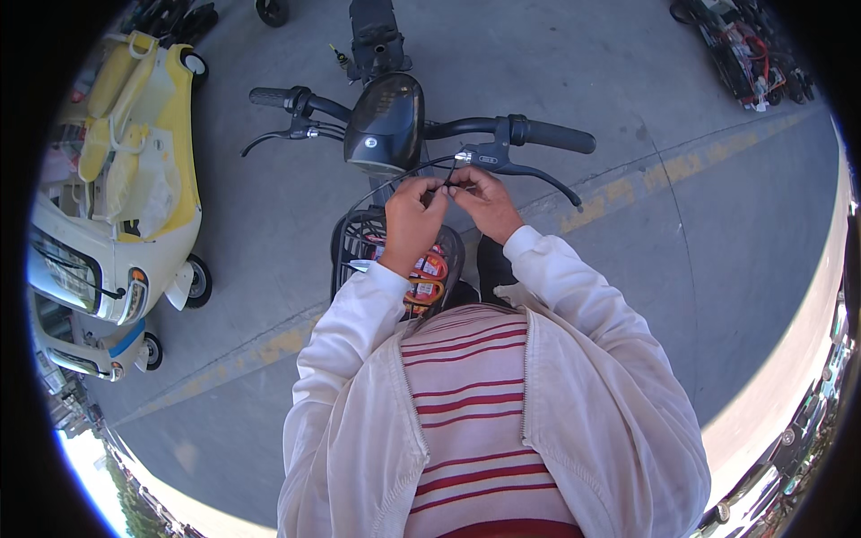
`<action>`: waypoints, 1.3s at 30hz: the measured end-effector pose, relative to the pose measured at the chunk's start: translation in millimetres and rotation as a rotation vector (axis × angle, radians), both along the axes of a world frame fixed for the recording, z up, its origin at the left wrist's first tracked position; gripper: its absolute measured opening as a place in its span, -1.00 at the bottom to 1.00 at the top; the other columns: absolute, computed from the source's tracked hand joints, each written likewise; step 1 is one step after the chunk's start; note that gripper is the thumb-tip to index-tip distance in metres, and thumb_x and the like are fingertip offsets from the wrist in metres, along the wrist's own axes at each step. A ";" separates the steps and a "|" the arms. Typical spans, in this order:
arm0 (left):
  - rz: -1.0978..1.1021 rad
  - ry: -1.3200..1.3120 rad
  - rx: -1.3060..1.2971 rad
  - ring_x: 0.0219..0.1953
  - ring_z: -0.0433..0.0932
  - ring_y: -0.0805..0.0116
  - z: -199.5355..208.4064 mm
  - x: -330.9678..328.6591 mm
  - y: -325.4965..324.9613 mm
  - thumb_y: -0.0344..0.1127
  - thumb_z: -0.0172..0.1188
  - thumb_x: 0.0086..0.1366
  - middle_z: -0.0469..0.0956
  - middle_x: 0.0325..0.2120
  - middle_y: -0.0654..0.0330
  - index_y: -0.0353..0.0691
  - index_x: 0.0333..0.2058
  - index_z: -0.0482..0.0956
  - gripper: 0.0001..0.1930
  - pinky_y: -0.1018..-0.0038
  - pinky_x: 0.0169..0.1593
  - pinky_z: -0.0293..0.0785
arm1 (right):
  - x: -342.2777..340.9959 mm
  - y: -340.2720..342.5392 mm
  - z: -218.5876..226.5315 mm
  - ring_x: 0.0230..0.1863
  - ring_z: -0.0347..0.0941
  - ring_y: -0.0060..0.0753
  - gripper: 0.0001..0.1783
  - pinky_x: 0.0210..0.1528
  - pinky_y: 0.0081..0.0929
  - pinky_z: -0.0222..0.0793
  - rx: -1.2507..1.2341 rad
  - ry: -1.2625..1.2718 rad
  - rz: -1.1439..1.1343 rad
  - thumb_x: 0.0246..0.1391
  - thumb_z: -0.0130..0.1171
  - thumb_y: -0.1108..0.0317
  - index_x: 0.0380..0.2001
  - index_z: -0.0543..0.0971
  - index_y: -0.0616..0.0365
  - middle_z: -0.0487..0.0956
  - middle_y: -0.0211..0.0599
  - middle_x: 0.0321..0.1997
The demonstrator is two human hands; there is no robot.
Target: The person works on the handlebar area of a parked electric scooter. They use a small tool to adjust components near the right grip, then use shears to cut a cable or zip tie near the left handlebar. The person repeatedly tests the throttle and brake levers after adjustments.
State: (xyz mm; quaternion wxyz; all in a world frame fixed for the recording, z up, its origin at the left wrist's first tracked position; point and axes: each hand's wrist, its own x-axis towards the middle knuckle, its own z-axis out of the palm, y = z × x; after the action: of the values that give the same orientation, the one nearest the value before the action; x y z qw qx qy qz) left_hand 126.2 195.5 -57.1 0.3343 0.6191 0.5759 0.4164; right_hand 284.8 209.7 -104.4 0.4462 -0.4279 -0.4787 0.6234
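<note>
The left hand (pixel 414 211) and right hand (pixel 487 202) pinch a thin black brake cable (pixel 451 170), probably light and springy, best taken by fingertips near the brake lever (pixel 536 170).

Grey ground (pixel 753 269), worn yellow line (pixel 691 166) across it. On ground: black handlebarred vehicle (pixel 386 117); left of handlebarred vehicle, yellow-and-white vehicle (pixel 184 152); well right of handlebarred vehicle, dark wired frame (pixel 746 56).

Daylight; I work in even, cool shade. Soft sheen on cowl (pixel 386 121). Thin cable (pixel 451 169), below-right of cowl, dark, short on detail. Far below-right of cowl, sunlit ground (pixel 771 405) glares past curved shadow edge; far below-left, white burnout, blue fringe. Rim bends, blackens.
</note>
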 end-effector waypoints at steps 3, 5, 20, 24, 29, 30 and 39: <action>-0.002 0.006 -0.017 -0.41 0.61 0.40 -2.1 -1.4 -0.1 -0.43 0.27 0.26 0.64 -0.36 0.08 -0.39 -0.23 0.65 -0.85 0.48 -0.31 0.50 | 1.7 -4.5 1.2 -0.18 0.48 -0.61 -0.86 -0.06 -0.57 0.44 -0.008 -0.074 -0.045 0.16 0.23 0.51 -0.20 0.54 0.26 0.56 -0.42 -0.24; 0.001 0.012 -0.003 -0.41 0.61 0.41 -3.6 -0.9 -0.3 -0.42 0.27 0.27 0.64 -0.37 0.09 -0.39 -0.23 0.65 -0.84 0.48 -0.31 0.50 | 0.6 -9.4 3.9 -0.25 0.51 -0.56 -0.85 -0.15 -0.54 0.47 0.084 -0.186 -0.103 0.12 0.26 0.49 -0.24 0.55 0.29 0.57 -0.33 -0.27; -0.046 -0.025 0.166 -0.31 0.64 0.18 -7.3 -6.4 -6.5 -0.54 0.25 0.21 0.61 -0.29 0.03 -0.34 -0.22 0.59 -0.85 0.39 -0.19 0.55 | -10.7 -18.5 32.7 -0.31 0.57 -0.48 -0.78 -0.21 -0.48 0.50 0.028 -0.248 -0.103 0.14 0.28 0.39 -0.23 0.60 0.35 0.65 -0.18 -0.30; -0.021 -0.004 0.185 -0.29 0.63 0.17 -2.7 -2.2 -11.3 -0.57 0.26 0.19 0.60 -0.29 0.04 -0.32 -0.23 0.59 -0.84 0.38 -0.18 0.55 | -9.0 -16.3 32.2 -0.26 0.53 -0.57 -0.78 -0.15 -0.52 0.48 -0.034 -0.144 -0.035 0.18 0.26 0.38 -0.19 0.59 0.34 0.64 -0.29 -0.27; 0.023 -0.074 0.144 -0.31 0.64 0.23 -5.9 0.5 -11.7 -0.52 0.27 0.22 0.61 -0.30 0.06 -0.33 -0.23 0.59 -0.86 0.43 -0.19 0.55 | -4.5 -9.3 34.6 -0.18 0.46 -0.66 -0.80 -0.09 -0.59 0.40 -0.121 0.034 -0.055 0.25 0.21 0.35 -0.17 0.58 0.28 0.60 -0.41 -0.24; 0.042 -0.105 0.119 -0.32 0.64 0.25 -6.9 1.7 -12.1 -0.51 0.27 0.23 0.62 -0.31 0.06 -0.33 -0.22 0.60 -0.86 0.45 -0.20 0.55 | -4.1 -8.0 33.8 -0.18 0.43 -0.67 -0.81 -0.10 -0.61 0.37 -0.132 0.023 -0.078 0.27 0.21 0.34 -0.17 0.57 0.26 0.58 -0.44 -0.23; 0.187 -0.124 -0.094 -0.40 0.64 0.41 -9.3 6.2 -7.8 -0.39 0.23 0.31 0.67 -0.43 0.10 -0.38 -0.18 0.61 -0.81 0.50 -0.24 0.54 | -13.5 3.6 30.1 -0.36 0.38 -0.66 -0.88 -0.26 -0.56 0.37 -0.034 -0.065 -0.044 0.22 0.19 0.43 -0.33 0.54 0.28 0.55 -0.44 -0.41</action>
State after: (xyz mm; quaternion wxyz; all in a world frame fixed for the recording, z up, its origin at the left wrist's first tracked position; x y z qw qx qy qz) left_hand 132.5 187.7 -66.4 0.3576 0.5193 0.6283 0.4558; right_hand 271.3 213.3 -74.4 0.4366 -0.4657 -0.4728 0.6074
